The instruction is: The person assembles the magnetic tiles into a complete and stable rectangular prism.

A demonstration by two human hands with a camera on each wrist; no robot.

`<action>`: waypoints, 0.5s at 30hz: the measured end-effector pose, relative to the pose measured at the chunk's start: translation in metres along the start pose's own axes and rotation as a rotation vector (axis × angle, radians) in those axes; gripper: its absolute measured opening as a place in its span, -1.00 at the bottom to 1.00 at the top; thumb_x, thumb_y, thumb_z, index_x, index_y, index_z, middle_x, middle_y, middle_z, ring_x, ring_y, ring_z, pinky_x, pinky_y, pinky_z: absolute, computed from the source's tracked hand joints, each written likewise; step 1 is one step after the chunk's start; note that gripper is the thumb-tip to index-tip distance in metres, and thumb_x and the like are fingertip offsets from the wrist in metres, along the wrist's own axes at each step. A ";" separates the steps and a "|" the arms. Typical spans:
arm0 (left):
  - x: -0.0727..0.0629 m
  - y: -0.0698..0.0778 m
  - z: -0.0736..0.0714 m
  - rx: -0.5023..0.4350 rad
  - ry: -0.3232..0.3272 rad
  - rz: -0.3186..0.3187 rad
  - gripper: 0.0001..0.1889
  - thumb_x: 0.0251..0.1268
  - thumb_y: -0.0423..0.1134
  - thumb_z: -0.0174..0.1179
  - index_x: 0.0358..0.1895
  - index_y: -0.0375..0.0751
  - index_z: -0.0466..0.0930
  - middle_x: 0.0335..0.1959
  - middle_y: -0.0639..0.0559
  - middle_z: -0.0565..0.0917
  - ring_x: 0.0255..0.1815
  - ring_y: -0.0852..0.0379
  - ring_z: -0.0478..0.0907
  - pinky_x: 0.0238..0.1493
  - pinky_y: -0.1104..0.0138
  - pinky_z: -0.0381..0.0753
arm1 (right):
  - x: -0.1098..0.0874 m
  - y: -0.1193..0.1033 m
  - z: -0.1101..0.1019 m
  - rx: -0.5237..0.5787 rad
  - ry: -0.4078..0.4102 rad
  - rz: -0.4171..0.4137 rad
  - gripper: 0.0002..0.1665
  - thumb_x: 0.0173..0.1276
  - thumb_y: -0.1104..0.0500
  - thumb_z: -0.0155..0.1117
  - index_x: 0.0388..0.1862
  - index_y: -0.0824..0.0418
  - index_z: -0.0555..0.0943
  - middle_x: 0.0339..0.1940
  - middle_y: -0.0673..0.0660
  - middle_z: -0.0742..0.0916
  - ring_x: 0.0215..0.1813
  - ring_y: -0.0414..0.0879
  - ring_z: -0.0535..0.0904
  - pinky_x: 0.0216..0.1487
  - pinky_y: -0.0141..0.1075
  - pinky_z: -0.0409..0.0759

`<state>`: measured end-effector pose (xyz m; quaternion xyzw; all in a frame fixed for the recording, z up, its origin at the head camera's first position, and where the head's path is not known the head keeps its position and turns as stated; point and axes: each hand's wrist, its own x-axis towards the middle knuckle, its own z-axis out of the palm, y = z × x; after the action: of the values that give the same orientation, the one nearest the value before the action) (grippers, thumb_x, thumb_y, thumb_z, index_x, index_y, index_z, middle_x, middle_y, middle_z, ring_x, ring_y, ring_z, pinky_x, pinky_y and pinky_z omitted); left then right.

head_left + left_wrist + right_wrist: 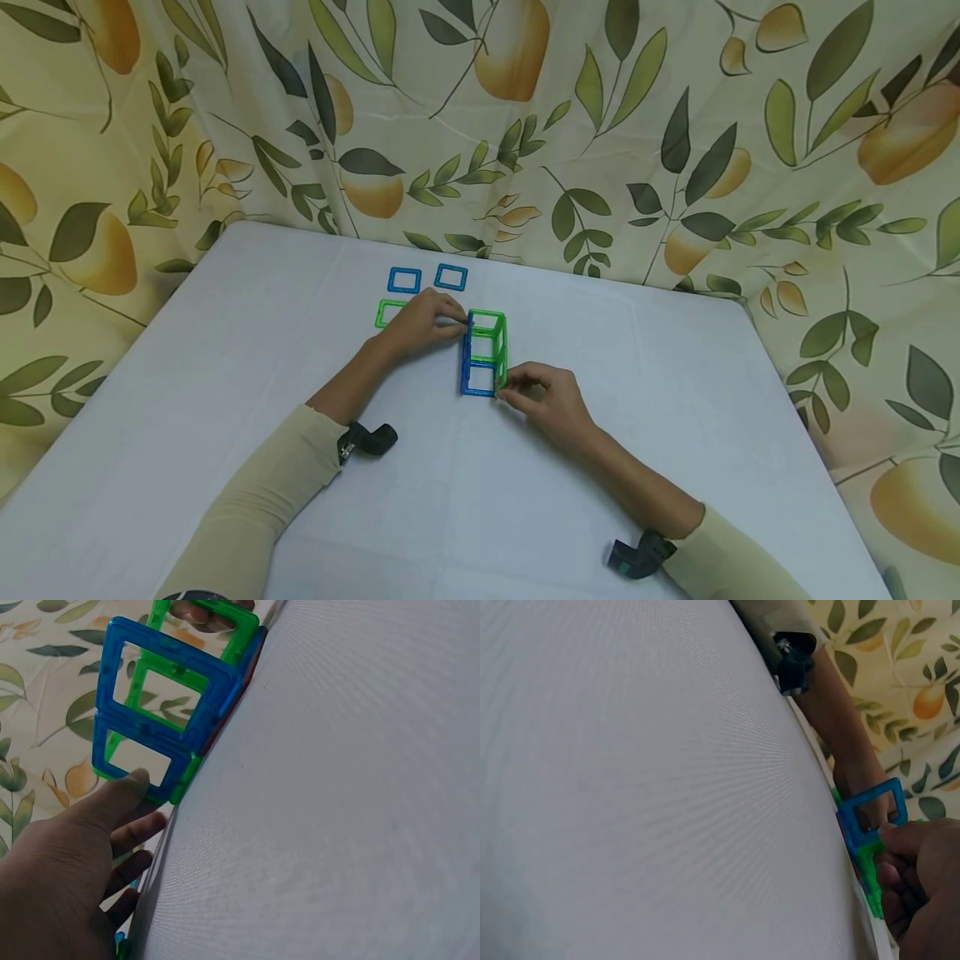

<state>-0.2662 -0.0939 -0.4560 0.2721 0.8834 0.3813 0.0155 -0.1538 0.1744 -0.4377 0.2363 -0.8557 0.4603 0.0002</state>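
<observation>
An upright box-like build of blue and green magnetic tile frames [483, 361] stands on the white table, blue on its left side and near end, green on its right side. My left hand [422, 323] reaches its far left corner. In the left wrist view, the thumb presses a lower blue frame [142, 726] while the other fingers curl below. My right hand [551, 402] pinches the near right corner between thumb and forefinger. From the right wrist, that thumb lies on a blue frame [859, 837], with green frames beside it.
Two loose blue frames, one on the left [405, 269] and one on the right [453, 267], lie beyond the left hand. A loose green frame [379, 314] is partly hidden behind that hand. A leaf-and-fruit patterned curtain [465, 183] hangs along the table's back edge.
</observation>
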 end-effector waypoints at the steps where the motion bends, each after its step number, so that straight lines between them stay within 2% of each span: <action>1: 0.000 0.000 0.000 -0.002 0.000 -0.001 -0.77 0.45 -0.19 0.37 0.06 -0.15 0.83 0.09 0.03 0.75 0.23 0.01 0.50 0.32 0.10 0.42 | 0.000 0.000 0.000 -0.005 -0.004 0.004 -0.81 0.29 0.30 0.59 -0.14 0.20 0.79 -0.28 -0.06 0.80 -0.27 -0.13 0.67 -0.24 -0.32 0.63; 7: 0.001 0.000 0.001 -0.018 0.005 0.012 -0.78 0.44 -0.21 0.38 0.04 -0.16 0.84 0.07 0.03 0.76 0.21 0.01 0.52 0.31 0.10 0.43 | 0.000 0.000 -0.006 -0.033 -0.014 0.011 -0.78 0.30 0.38 0.52 -0.09 0.24 0.78 -0.24 -0.03 0.82 -0.24 -0.14 0.70 -0.16 -0.32 0.66; 15: -0.001 0.002 0.000 -0.012 0.007 0.004 -0.78 0.44 -0.20 0.38 0.04 -0.14 0.83 0.08 0.05 0.75 0.25 0.05 0.50 0.36 0.10 0.38 | 0.010 0.008 -0.016 -0.015 0.066 0.067 -0.80 0.38 0.43 0.35 -0.10 0.23 0.76 -0.20 0.05 0.80 -0.22 -0.07 0.65 -0.15 -0.36 0.59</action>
<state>-0.2644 -0.0929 -0.4547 0.2724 0.8805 0.3877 0.0134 -0.1699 0.1867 -0.4328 0.1924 -0.8660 0.4613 0.0150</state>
